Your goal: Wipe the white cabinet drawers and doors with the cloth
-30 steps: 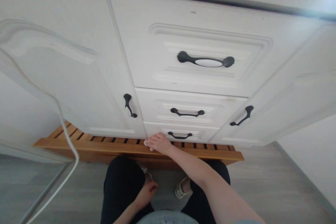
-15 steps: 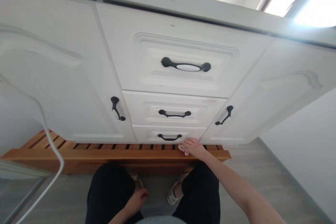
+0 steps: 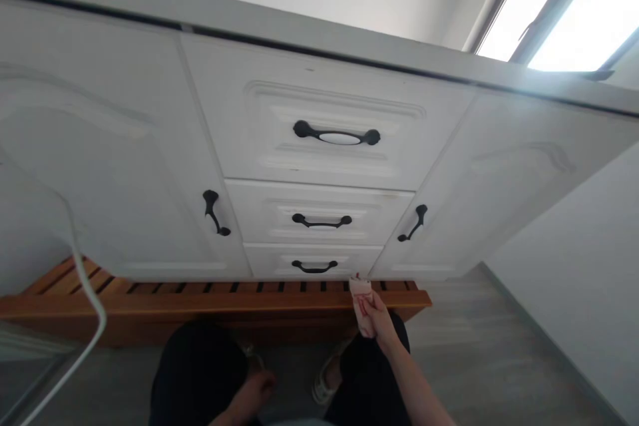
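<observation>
My right hand (image 3: 378,319) is closed on a folded white cloth with red marks (image 3: 362,303). It holds the cloth at the right part of the wooden slatted bench (image 3: 200,303), its top end near the base of the lowest drawer (image 3: 277,259). Down by my left knee, my left hand (image 3: 255,391) is curled in shadow, apart from the cabinet, and nothing shows in it.
A white cabinet stands in front of me, with a door (image 3: 124,180) on the left, another door (image 3: 464,213) on the right and drawers between. Black handles (image 3: 337,134) stick out. A white cable (image 3: 94,306) hangs at left. A window (image 3: 549,20) is at upper right.
My right hand has come back from the foot of the lowest drawer toward my knee. More of the cloth now shows. The view has shifted slightly; my left hand stays low.
</observation>
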A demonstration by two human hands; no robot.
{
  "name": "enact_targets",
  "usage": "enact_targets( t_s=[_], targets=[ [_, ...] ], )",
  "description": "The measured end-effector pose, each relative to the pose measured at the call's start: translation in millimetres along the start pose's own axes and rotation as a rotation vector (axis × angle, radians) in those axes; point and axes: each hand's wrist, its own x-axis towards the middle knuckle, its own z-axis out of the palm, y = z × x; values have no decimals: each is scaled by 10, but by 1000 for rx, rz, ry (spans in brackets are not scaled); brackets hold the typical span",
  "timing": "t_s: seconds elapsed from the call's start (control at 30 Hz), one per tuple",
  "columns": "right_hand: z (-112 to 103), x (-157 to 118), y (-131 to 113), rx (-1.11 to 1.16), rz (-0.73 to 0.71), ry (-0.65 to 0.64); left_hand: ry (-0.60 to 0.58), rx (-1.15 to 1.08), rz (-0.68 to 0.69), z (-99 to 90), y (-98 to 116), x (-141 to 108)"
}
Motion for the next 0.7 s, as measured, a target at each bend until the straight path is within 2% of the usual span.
enact_targets(
  t_s=[0.1, 0.2, 0.27, 0.33, 0.4, 0.5, 0.6, 0.7],
  targets=[
    [139, -298, -75, 224, 184, 23, 84, -86, 56, -91, 295, 0],
    [261, -510, -270, 693, 482, 69, 175, -190, 169, -214, 721, -32],
    [345, -567, -465, 929, 623, 69, 212, -269, 251, -303, 1055, -85],
    [433, -564, -684, 941, 613, 27, 248, -353, 311, -398, 1396, -162],
    [524, -532, -890, 867, 519, -13, 256, -528, 374, -497, 1704, -254],
    [653, -496, -1118, 769, 381, -51, 206, -783, 492, -614, 2024, -380],
    [770, -513, -1242, 739, 352, -71, 183, -829, 561, -645, 2139, -450],
    [881, -569, -1310, 734, 377, -40, 228, -803, 533, -624, 2123, -469]
  ],
)
